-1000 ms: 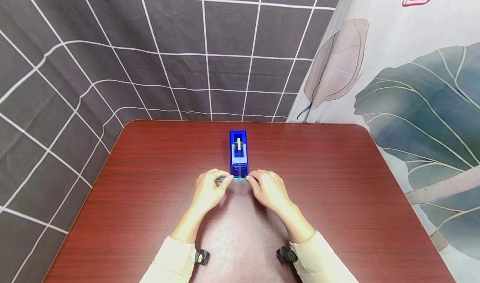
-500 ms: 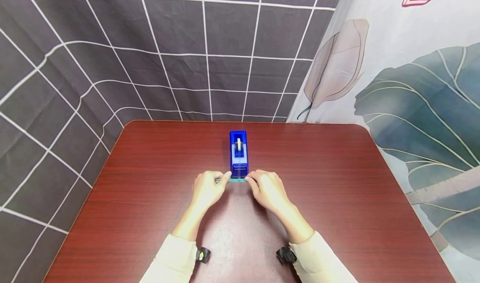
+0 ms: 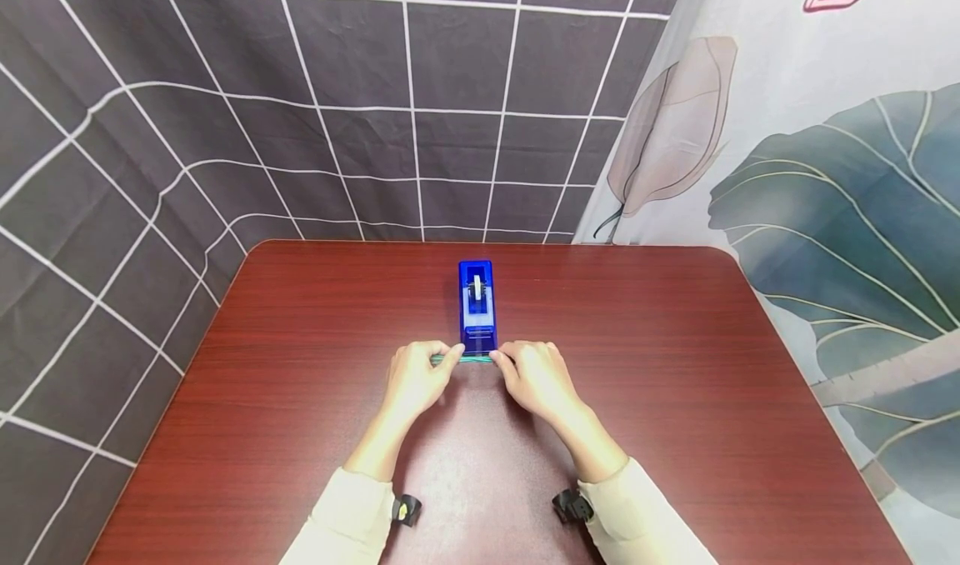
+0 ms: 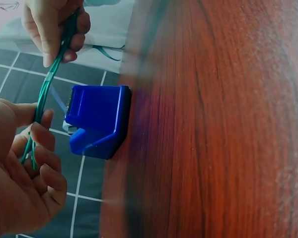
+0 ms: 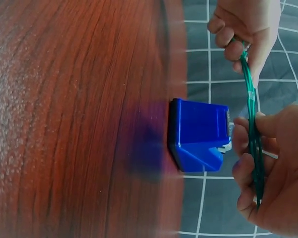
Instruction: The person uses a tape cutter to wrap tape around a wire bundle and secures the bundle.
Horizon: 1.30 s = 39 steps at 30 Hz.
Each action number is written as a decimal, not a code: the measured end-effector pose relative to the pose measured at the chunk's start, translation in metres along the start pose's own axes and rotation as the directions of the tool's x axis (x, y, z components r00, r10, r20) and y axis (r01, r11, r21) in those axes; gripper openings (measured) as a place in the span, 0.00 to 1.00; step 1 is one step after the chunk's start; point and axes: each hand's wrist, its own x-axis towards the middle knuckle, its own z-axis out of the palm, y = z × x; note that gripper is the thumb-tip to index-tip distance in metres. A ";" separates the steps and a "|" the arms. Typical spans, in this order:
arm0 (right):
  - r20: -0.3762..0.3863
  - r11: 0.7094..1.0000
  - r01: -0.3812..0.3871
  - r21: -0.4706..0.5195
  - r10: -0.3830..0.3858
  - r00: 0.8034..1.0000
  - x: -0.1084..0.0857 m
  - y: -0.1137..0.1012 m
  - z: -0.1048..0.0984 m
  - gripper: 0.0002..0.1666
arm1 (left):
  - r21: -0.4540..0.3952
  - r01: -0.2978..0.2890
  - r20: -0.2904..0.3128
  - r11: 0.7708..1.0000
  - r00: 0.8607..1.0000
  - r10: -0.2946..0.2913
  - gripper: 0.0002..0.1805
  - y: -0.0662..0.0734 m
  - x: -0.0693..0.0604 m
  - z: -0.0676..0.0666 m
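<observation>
In front of the person, my left hand and right hand pinch a thin bundle of green wire-like strands from either side. The bundle spans level between the fingertips, just before the near end of a blue tape dispenser. A shiny clear band of tape sits on the bundle between the hands. From there a faint translucent strip runs toward the dispenser's cutting edge. Loose strand ends lie against my left palm. The other end of the bundle runs inside my right hand.
The dispenser stands on a reddish-brown wooden table, holding a small tape roll. A dark grid-patterned curtain hangs behind and at the left. A white curtain with leaf prints hangs at the right.
The left hand's fingers have shifted slightly, and the green bundle has gone from a slight tilt to nearly level. Both hands keep hold of it; the dispenser has stayed put.
</observation>
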 end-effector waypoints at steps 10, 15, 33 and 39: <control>-0.012 0.998 -0.055 0.017 0.055 0.998 -0.001 -0.003 0.000 0.12 | -0.025 -0.034 -0.033 0.999 0.999 0.033 0.14 -0.001 -0.001 0.001; -0.025 0.996 -0.076 0.049 0.077 0.997 -0.001 -0.003 0.000 0.07 | -0.024 -0.050 -0.054 0.998 0.997 0.049 0.13 -0.001 0.000 0.001; -0.039 0.990 -0.101 0.094 0.106 0.994 -0.001 -0.003 -0.001 0.04 | -0.033 -0.074 -0.090 0.997 0.993 0.071 0.12 -0.002 0.000 0.002; -0.047 0.990 -0.085 0.113 0.091 0.995 -0.002 -0.001 0.001 0.03 | -0.040 -0.080 -0.099 0.996 0.992 0.076 0.11 -0.002 0.001 0.002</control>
